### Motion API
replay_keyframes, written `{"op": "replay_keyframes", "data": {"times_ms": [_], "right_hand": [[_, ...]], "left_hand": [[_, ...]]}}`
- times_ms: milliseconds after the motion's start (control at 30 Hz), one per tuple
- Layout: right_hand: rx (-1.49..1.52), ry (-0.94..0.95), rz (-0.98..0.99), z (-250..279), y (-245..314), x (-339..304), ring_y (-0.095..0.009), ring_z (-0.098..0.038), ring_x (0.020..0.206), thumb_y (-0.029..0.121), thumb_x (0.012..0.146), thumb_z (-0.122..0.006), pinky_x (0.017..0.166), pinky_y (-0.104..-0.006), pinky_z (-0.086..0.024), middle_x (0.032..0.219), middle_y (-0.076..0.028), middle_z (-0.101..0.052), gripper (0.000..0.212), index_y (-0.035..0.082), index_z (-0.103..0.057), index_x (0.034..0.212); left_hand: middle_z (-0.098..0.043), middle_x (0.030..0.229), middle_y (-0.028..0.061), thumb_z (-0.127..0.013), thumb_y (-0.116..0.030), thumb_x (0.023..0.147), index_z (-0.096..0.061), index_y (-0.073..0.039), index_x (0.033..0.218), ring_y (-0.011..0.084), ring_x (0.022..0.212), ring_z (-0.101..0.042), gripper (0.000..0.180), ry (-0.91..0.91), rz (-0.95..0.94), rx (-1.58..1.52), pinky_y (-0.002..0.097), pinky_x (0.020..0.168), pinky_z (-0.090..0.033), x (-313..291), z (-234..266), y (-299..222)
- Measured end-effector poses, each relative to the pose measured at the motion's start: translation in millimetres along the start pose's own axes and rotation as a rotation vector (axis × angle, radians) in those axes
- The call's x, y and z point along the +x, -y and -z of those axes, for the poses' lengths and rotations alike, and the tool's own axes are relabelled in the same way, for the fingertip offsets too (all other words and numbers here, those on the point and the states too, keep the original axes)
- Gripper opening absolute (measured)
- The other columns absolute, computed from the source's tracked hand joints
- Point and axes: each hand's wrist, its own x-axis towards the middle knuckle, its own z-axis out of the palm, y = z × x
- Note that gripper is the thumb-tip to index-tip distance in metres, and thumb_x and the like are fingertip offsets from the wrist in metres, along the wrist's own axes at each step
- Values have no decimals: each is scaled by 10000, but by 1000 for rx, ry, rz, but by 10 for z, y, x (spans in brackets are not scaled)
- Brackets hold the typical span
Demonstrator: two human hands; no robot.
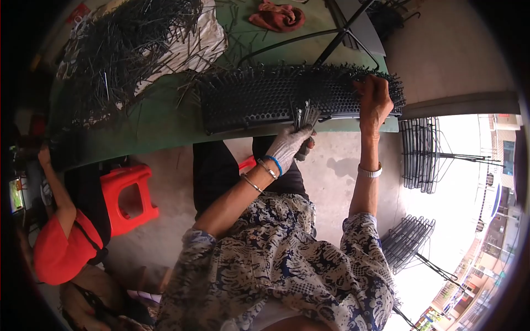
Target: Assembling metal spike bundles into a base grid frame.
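Note:
A long black perforated panel lies along the near edge of the green table, with many thin dark pins standing up from its far side. My left hand, in a pale knitted glove, is closed around a bundle of thin dark rods just in front of the panel's near edge. My bare right hand is over the panel's right end, fingers pinched together among the pins. Whatever sits between those fingertips is too small to make out.
A large heap of loose dark rods covers a pale sheet at the far left. Beyond the panel are a black metal stand and a reddish cloth. A red stool and a person in red are to the left.

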Motion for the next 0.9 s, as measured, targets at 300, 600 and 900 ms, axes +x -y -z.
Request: {"op": "replay_keyframes", "data": {"times_ms": [300, 600, 900], "right_hand": [[-31, 82, 58, -8, 24, -30, -119, -695, 722, 191, 970, -559, 631, -256, -504, 816, -43, -740, 156, 61, -643, 991], [19, 68, -14, 35, 147, 8, -105, -682, 718, 178, 967, -542, 650, -239, -492, 809, -38, -731, 155, 71, -653, 969], [3, 115, 47, 41, 58, 33, -85, -678, 729, 183, 968, -540, 645, -242, -487, 788, -67, -728, 174, 52, -653, 981]], "left_hand": [[-554, 652, -13, -605, -286, 956, -611, -65, 911, 32, 454, -418, 226, -14, 14, -5, 203, 382, -270, -103, -12, 30], [-549, 652, -10, -601, -275, 958, -611, -65, 911, 31, 449, -415, 215, -2, 18, -13, 206, 373, -262, -145, -29, 55], [-596, 660, 2, -598, -230, 962, -644, -14, 936, 39, 460, -458, 223, 10, 22, -2, 188, 367, -320, -190, -52, 23]]}}
